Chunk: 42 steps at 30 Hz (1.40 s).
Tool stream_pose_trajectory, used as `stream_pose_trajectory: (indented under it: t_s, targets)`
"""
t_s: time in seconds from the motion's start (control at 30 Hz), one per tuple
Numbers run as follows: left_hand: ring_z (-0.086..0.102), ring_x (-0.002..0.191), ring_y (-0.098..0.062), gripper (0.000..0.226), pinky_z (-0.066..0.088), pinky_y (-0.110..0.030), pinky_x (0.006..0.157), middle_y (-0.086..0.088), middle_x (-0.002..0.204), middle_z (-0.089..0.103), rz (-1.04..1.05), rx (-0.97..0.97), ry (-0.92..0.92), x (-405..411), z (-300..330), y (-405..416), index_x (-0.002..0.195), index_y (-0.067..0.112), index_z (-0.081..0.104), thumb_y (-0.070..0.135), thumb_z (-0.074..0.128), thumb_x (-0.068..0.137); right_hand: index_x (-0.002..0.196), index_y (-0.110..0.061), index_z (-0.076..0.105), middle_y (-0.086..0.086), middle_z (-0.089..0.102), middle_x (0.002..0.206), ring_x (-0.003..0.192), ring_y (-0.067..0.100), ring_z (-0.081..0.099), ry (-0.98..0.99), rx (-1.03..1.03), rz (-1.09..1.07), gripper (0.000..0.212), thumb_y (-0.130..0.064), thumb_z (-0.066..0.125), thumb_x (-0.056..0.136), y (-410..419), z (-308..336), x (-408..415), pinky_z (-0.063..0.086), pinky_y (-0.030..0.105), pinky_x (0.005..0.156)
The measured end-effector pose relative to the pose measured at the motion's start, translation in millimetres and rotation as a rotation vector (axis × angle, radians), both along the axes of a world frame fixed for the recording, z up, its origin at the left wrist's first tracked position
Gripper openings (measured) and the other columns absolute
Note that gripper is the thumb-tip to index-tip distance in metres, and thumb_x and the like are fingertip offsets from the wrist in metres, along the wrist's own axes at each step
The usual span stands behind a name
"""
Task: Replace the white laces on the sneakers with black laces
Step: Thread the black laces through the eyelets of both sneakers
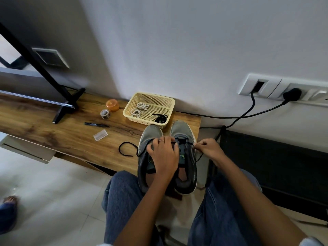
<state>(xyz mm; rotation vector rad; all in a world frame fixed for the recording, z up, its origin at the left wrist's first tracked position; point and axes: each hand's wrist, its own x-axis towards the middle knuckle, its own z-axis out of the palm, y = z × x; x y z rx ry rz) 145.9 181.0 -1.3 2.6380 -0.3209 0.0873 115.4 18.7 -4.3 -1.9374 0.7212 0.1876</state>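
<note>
A wooden tabletop (67, 137) stands against a white wall. Taking the black marker (96, 124) on it as landmark: a clear plastic case (100, 135) lies just nearer the viewer, a roll of tape (105, 113) sits just behind it, and an orange lid-like tub (112, 105) behind that. Well to its left stands a black stand foot (68, 105). Far right, a wall socket strip (284, 90) holds a black plug (292, 94).

Two sneakers (166, 153) are standing side by side at the near right end of the wooden shelf (53, 128), with the basket (150, 108) sitting just behind them against the wall. White laces (139, 109) are lying in the basket. A marker (95, 124) and a tape roll (105, 113) are lying further left.
</note>
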Motion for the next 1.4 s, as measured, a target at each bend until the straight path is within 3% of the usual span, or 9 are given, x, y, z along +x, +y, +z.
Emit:
stream_pose_trajectory:
  t_s: [0.1, 0.23, 0.37, 0.53, 0.6, 0.9, 1.0, 1.17, 1.4]
  targets:
    - [0.044, 0.117, -0.019, 0.019, 0.020, -0.040, 0.099, 0.005, 0.112, 0.060, -0.064, -0.047, 0.008, -18.4, -0.6, -2.7, 0.110, 0.026, 0.059, 0.033, 0.050, 0.095, 0.079, 0.006, 0.069, 0.013, 0.063, 0.068, 0.060, 0.016, 0.049, -0.030, 0.013, -0.004, 0.034, -0.026, 0.064, 0.090, -4.1, 15.0, -9.7, 0.036, 0.028, 0.062]
    - [0.040, 0.126, -0.022, 0.029, 0.022, -0.042, 0.104, 0.003, 0.126, 0.058, -0.114, 0.057, 0.100, -26.0, -7.3, -2.7, 0.124, 0.027, 0.056, 0.030, 0.049, 0.096, 0.078, 0.006, 0.070, 0.001, 0.065, 0.070, 0.064, 0.008, 0.054, -0.063, 0.031, 0.011, 0.030, -0.021, 0.063, 0.090, -2.4, 36.9, -23.0, 0.039, 0.026, 0.064]
    - [0.040, 0.125, -0.022, 0.032, 0.023, -0.041, 0.105, 0.004, 0.127, 0.057, -0.129, 0.117, 0.106, -27.5, -6.1, -0.1, 0.128, 0.031, 0.052, 0.036, 0.046, 0.097, 0.077, 0.003, 0.071, -0.001, 0.071, 0.080, 0.081, 0.005, 0.062, -0.078, 0.079, 0.034, 0.029, -0.020, 0.062, 0.091, 0.3, 55.4, -39.8, 0.042, 0.024, 0.074]
    - [0.044, 0.121, -0.024, 0.031, 0.025, -0.043, 0.104, 0.000, 0.123, 0.059, -0.119, 0.110, 0.107, -27.6, -4.5, -1.9, 0.125, 0.030, 0.055, 0.037, 0.048, 0.095, 0.086, -0.007, 0.073, -0.004, 0.063, 0.064, 0.062, -0.006, 0.058, -0.114, 0.108, 0.068, 0.020, -0.018, 0.059, 0.094, 2.6, 93.9, -59.4, 0.042, 0.009, 0.063]
    - [0.044, 0.121, -0.026, 0.030, 0.024, -0.044, 0.104, -0.001, 0.121, 0.060, -0.115, 0.099, 0.109, -27.9, -5.1, -2.8, 0.124, 0.029, 0.057, 0.037, 0.048, 0.095, 0.086, -0.010, 0.073, -0.003, 0.062, 0.063, 0.061, -0.001, 0.057, -0.141, 0.118, 0.063, 0.018, -0.019, 0.059, 0.093, 1.0, 110.3, -65.3, 0.043, 0.006, 0.059]
    - [0.039, 0.125, -0.025, 0.033, 0.021, -0.043, 0.106, -0.002, 0.128, 0.055, -0.134, 0.131, 0.182, -26.8, 2.3, -0.5, 0.129, 0.032, 0.051, 0.038, 0.041, 0.099, 0.080, -0.017, 0.075, 0.002, 0.063, 0.066, 0.069, 0.011, 0.058, -0.375, 0.207, 0.028, 0.018, -0.032, 0.065, 0.081, -2.1, 182.3, -89.2, 0.044, 0.028, 0.081]
    - [0.040, 0.124, -0.023, 0.031, 0.021, -0.041, 0.106, 0.000, 0.128, 0.054, -0.137, 0.136, 0.192, -27.2, 3.6, 0.5, 0.129, 0.033, 0.049, 0.036, 0.040, 0.099, 0.089, -0.011, 0.071, 0.000, 0.063, 0.065, 0.063, 0.006, 0.056, -0.496, 0.318, -0.027, 0.023, -0.028, 0.059, 0.080, -4.6, 211.0, -101.5, 0.046, 0.025, 0.076]
    - [0.052, 0.118, -0.016, 0.037, 0.023, -0.037, 0.106, 0.004, 0.125, 0.058, -0.104, 0.076, 0.175, -26.9, 2.8, 3.2, 0.132, 0.027, 0.043, 0.028, 0.050, 0.096, 0.077, -0.015, 0.077, 0.002, 0.069, 0.085, 0.060, 0.004, 0.052, -0.714, 0.435, -0.108, 0.021, -0.020, 0.056, 0.081, -9.2, 244.8, -116.7, 0.049, 0.018, 0.063]
    - [0.057, 0.110, -0.020, 0.036, 0.031, -0.035, 0.101, -0.002, 0.119, 0.061, -0.036, 0.196, 0.208, -18.5, 3.8, -2.4, 0.125, 0.017, 0.056, 0.038, 0.048, 0.097, 0.101, -0.021, 0.074, -0.006, 0.059, 0.066, 0.063, 0.009, 0.054, -0.833, 0.631, -0.048, 0.030, -0.021, 0.048, 0.088, 0.5, 256.4, -119.6, 0.047, 0.019, 0.061]
